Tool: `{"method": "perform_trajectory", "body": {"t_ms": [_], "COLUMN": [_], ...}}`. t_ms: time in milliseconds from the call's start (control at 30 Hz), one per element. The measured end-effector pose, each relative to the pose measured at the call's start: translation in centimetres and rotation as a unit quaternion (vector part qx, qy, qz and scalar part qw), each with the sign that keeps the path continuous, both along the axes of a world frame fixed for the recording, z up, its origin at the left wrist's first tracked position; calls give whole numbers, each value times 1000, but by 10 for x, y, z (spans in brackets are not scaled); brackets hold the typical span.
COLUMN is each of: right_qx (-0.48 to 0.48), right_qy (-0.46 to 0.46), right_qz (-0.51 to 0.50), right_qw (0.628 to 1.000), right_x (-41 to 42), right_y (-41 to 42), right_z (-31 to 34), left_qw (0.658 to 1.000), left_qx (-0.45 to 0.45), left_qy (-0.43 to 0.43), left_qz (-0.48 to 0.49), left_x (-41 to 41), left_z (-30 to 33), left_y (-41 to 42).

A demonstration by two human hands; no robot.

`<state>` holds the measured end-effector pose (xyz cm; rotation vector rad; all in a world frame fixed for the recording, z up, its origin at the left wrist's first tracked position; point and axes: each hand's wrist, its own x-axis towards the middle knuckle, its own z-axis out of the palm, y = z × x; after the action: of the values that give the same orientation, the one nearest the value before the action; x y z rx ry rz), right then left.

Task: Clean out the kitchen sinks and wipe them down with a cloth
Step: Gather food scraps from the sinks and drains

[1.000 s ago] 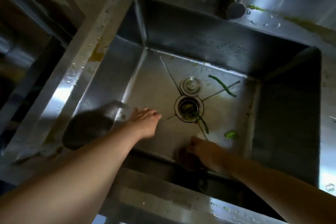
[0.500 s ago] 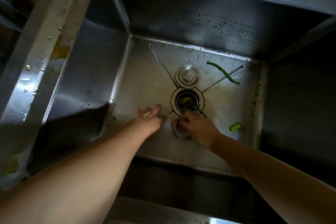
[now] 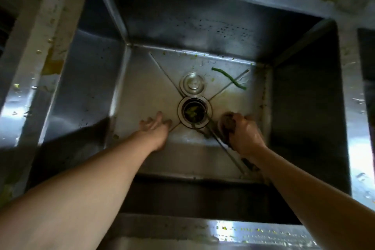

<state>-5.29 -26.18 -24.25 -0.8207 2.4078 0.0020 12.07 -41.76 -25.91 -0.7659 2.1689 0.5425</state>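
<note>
Both hands reach into the steel sink (image 3: 154, 24). The left hand (image 3: 155, 128) lies open on the bottom beside the drain (image 3: 194, 112). The right hand (image 3: 244, 134) grips a dark round object (image 3: 227, 123). A green bean (image 3: 228, 77) lies near the stopper (image 3: 192, 83).

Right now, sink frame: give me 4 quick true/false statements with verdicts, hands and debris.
1. The right hand grips a dark scrubber. True.
2. The round stopper sits in the drain. False: it lies on the sink floor just beyond the open drain.
3. A green bean lies at the far right of the sink floor. True.
4. The left hand holds a cloth. False: it holds nothing, fingers spread beside the drain.
</note>
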Motion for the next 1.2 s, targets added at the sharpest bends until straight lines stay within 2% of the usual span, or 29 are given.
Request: {"method": "perform_trajectory", "body": {"t_ms": [100,200,267,333,467,567,700,800,867,967,1067,1100,1200], "right_qx": [198,273,260,233,129,58,2,-19,-14,82,256,289,339], "right_qy": [11,-70,-134,-122,-108,-139,-182,-153,-129,-70,-29,-39,-104], "right_qz": [-69,-113,-183,-270,-315,-381,-370,-379,-400,-387,-259,-233,-253], "right_qw": [978,953,939,926,934,912,911,912,907,916,931,928,900], "right_x": [-19,-22,-10,4,28,32,29,21,11,-6,-20,-20,-9], "right_y": [34,54,48,31,-21,-53,-60,-32,-4,41,65,66,55], "right_z": [-6,-29,-42,-54,-62,-59,-45,-28,-18,-5,-11,-16,-35], "left_qw": [1000,998,996,996,998,999,1000,998,998,998,998,997,995], "left_qx": [-24,-44,-63,-73,-37,-36,-12,-27,-29,-34,-44,-51,-64], "left_qy": [8,-22,-32,-18,7,15,-5,3,3,-7,-16,-21,-31], "left_qz": [-14,-33,-53,-57,-41,-28,7,-50,-47,-43,-48,-50,-65], "left_x": [-16,-29,-30,-29,-26,-28,-27,-24,-26,-34,-42,-45,-46], "left_z": [-2,-10,-14,-22,-33,-33,-26,-19,-16,-10,-11,-13,-20], "left_y": [2,9,12,12,9,8,1,-2,-3,-2,0,1,4]}}
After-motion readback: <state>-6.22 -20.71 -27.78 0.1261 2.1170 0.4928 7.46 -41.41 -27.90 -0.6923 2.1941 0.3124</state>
